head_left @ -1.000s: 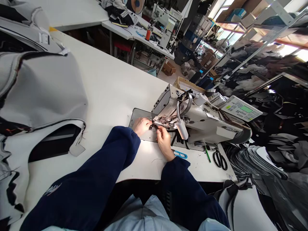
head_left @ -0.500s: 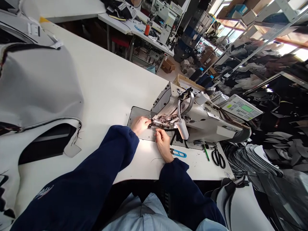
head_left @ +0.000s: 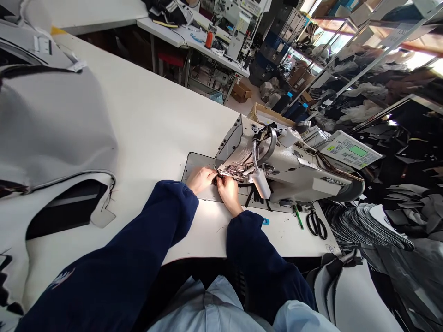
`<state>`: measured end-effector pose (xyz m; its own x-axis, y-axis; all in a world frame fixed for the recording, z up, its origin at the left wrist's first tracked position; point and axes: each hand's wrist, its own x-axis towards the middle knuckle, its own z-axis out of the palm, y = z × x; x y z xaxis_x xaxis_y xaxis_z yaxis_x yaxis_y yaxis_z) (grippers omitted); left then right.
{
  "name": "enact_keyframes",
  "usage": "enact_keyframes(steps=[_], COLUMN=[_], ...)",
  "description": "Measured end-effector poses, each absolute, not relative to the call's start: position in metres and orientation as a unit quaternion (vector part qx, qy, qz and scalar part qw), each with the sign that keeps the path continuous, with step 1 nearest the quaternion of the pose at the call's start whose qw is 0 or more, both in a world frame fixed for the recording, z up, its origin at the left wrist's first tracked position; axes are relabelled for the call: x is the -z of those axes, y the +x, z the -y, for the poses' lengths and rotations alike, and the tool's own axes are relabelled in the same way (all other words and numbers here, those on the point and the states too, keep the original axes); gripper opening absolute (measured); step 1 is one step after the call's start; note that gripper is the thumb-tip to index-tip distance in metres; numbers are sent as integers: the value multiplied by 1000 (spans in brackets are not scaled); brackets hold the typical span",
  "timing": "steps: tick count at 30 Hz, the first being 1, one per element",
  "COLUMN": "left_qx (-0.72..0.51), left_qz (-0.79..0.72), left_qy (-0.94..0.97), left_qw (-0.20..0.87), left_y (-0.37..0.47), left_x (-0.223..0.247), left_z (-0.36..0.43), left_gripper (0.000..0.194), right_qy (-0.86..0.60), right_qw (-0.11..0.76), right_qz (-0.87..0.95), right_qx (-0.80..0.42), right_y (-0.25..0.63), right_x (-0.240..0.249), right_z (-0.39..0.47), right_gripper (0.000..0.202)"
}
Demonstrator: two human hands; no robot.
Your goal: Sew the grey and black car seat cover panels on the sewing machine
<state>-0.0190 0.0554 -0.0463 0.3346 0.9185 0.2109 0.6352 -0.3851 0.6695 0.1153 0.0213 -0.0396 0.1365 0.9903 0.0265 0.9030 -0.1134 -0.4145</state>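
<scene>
My left hand (head_left: 200,179) is closed at the needle area of the sewing machine (head_left: 273,161), thumb and fingertips pinched together. Right beside it my right hand (head_left: 228,192) is closed too, its fingertips meeting the left ones just under the presser foot. Whatever sits between the fingertips is too small and dark to make out. Both hands are over the grey metal bed plate (head_left: 194,162). Blue thread snips (head_left: 266,221) lie mostly hidden behind my right sleeve.
Grey sewn fabric pieces (head_left: 65,124) cover the left of the white table (head_left: 148,124). Black scissors (head_left: 316,225) and a green pen-like tool (head_left: 298,218) lie right of the machine. A control panel (head_left: 351,150) stands behind it. Stacked cut pieces (head_left: 370,226) are at the right.
My right hand has moved forward and left, up to the left fingertips at the needle. Its sleeve now covers most of the blue snips. My left hand has barely moved.
</scene>
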Motion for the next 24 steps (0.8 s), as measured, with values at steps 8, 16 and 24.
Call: enact_keyframes(steps=[8, 16, 24], left_qx=[-288, -277, -274], left_qz=[-504, -521, -521], left_qy=[782, 789, 798], left_qw=[230, 170, 129], left_y=[-20, -19, -18], left_x=[39, 36, 40], left_z=[-51, -46, -47], left_gripper=[36, 15, 26], right_qy=[-730, -659, -472], right_qw=[184, 301, 404], right_qz=[645, 669, 569], right_qx=[-132, -169, -539], right_y=[115, 131, 148], right_x=[40, 45, 17], right_z=[-19, 3, 65], right_gripper=[27, 16, 24])
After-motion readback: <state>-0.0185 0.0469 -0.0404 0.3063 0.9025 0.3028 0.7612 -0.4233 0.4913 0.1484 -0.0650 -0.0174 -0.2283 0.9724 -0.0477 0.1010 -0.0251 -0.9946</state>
